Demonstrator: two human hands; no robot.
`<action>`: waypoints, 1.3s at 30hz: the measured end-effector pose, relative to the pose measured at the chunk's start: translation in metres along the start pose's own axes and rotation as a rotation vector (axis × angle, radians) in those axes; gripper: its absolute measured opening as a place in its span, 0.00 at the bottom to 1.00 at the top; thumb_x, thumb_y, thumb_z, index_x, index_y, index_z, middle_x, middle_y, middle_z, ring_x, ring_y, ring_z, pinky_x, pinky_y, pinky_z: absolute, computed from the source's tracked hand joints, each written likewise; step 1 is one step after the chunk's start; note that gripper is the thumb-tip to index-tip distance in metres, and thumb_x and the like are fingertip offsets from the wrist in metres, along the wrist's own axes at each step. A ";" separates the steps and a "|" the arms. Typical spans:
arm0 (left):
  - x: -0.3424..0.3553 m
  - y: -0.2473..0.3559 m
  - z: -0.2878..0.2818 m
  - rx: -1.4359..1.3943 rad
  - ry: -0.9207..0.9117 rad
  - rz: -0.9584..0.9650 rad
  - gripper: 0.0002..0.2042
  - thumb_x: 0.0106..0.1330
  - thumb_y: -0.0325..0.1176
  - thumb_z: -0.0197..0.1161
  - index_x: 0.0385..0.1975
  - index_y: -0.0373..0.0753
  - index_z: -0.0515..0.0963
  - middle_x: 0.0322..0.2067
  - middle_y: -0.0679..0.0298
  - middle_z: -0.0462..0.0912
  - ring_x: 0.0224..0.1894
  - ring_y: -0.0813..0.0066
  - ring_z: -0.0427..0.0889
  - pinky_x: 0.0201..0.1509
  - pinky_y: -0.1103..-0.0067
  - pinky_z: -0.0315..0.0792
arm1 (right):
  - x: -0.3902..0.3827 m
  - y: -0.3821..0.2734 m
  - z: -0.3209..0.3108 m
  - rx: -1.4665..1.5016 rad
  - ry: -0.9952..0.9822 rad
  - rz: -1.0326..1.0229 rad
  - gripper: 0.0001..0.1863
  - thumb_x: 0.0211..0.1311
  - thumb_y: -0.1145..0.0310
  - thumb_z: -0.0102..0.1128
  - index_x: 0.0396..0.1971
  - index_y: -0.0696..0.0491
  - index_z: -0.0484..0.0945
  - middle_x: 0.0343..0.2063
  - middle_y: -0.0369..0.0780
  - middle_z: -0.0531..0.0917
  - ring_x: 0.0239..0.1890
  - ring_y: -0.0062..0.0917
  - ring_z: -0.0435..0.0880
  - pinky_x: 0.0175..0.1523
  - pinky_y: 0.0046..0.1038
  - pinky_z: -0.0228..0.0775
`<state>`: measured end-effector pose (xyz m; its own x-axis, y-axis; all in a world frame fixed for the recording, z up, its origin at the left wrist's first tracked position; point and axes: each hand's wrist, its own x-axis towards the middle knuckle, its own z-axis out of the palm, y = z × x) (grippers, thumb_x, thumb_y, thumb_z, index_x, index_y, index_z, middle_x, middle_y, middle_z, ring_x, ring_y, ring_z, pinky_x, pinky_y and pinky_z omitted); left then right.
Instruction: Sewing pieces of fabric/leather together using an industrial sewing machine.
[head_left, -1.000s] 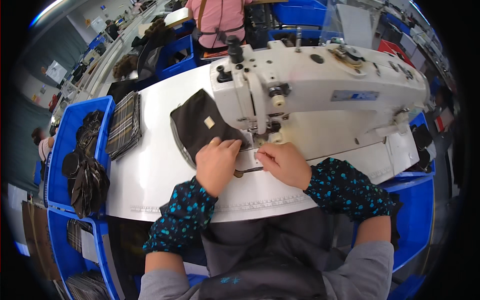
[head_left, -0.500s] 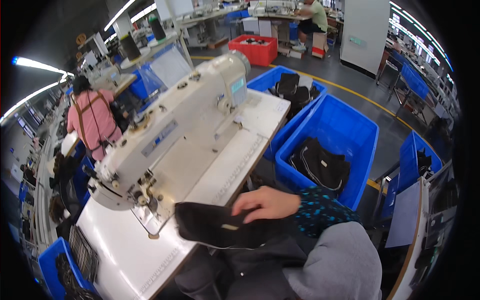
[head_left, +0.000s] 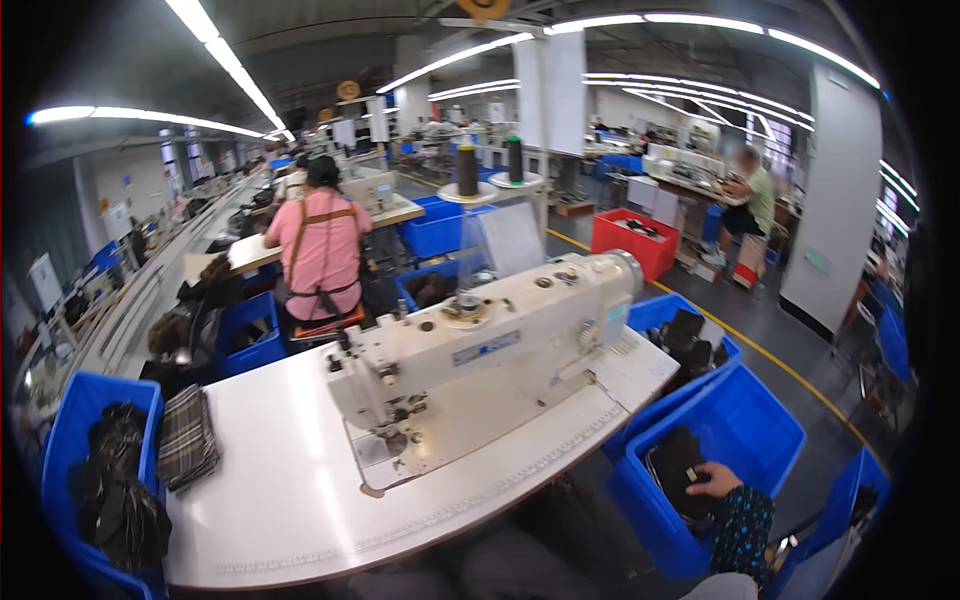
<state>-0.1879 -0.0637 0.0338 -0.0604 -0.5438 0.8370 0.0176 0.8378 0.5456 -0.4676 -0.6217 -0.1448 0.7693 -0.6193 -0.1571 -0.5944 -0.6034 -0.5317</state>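
Observation:
My right hand (head_left: 716, 481), in a dark sleeve with blue-green spots, reaches into the nearer blue bin at the right. Its fingers are closed at a black fabric piece (head_left: 672, 462) with a small pale label, which lies over other dark pieces in that bin. How firmly the fingers grip it is hard to see. My left hand is outside the picture. A cream sewing machine (head_left: 490, 345) stands on the white table in front of me, and no fabric shows under its needle area.
The blue bin (head_left: 775, 425) stands beside the white sewing table (head_left: 270, 480). Behind it is another blue bin of black pieces. At the left are folded plaid cloth (head_left: 187, 437) and a blue bin (head_left: 62, 440) with dark material. A person in pink (head_left: 318, 250) sits ahead.
My right hand has moved from my lap at the table edge rightward into the blue bin, and the black fabric piece has left my lap. The view has tilted up and turned left.

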 end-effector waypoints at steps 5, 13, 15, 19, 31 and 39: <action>-0.006 0.020 0.019 0.072 0.031 0.054 0.17 0.66 0.46 0.70 0.35 0.36 0.82 0.37 0.52 0.82 0.37 0.47 0.80 0.43 0.58 0.73 | 0.029 -0.056 0.005 -0.393 0.234 -0.214 0.34 0.42 0.57 0.81 0.50 0.58 0.83 0.51 0.51 0.83 0.53 0.45 0.82 0.60 0.40 0.73; -0.021 0.051 0.092 0.176 0.171 0.135 0.21 0.66 0.37 0.71 0.54 0.31 0.76 0.43 0.55 0.83 0.40 0.58 0.82 0.48 0.68 0.79 | -0.052 -0.373 0.025 0.136 0.062 -1.132 0.21 0.52 0.75 0.70 0.49 0.53 0.84 0.35 0.41 0.85 0.32 0.34 0.85 0.38 0.31 0.79; -0.041 0.049 0.094 0.267 0.480 -0.159 0.08 0.59 0.29 0.75 0.35 0.37 0.84 0.32 0.62 0.85 0.34 0.63 0.83 0.41 0.72 0.77 | -0.103 -0.433 0.028 0.346 -0.547 -1.221 0.15 0.71 0.66 0.58 0.48 0.61 0.83 0.44 0.50 0.87 0.45 0.41 0.87 0.52 0.41 0.78; -0.099 0.066 0.107 0.535 0.972 -0.662 0.06 0.63 0.30 0.72 0.33 0.35 0.83 0.31 0.64 0.83 0.34 0.75 0.83 0.38 0.79 0.75 | -0.153 -0.477 0.079 0.864 -1.974 -1.401 0.25 0.73 0.52 0.57 0.52 0.62 0.78 0.53 0.58 0.79 0.51 0.54 0.83 0.56 0.53 0.75; -0.328 0.232 0.317 1.950 2.687 -0.656 0.22 0.73 0.45 0.62 0.21 0.32 0.79 0.15 0.66 0.74 0.21 0.82 0.67 0.26 0.77 0.63 | -0.180 -0.484 0.127 0.922 -2.532 -0.806 0.21 0.75 0.55 0.54 0.42 0.62 0.81 0.44 0.54 0.83 0.43 0.53 0.85 0.48 0.48 0.77; -0.461 0.167 0.387 1.444 2.548 -1.864 0.14 0.59 0.42 0.68 0.41 0.43 0.85 0.41 0.52 0.86 0.45 0.50 0.85 0.51 0.60 0.78 | -0.253 -0.599 0.131 -0.012 -3.037 -1.515 0.18 0.74 0.58 0.56 0.36 0.61 0.81 0.40 0.51 0.83 0.38 0.50 0.84 0.44 0.46 0.77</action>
<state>-0.5432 0.3456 -0.2771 0.2469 0.9655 -0.0829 0.8763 -0.1859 0.4444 -0.2755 -0.0385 0.1045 -0.8665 0.4180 0.2727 -0.2573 0.0941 -0.9617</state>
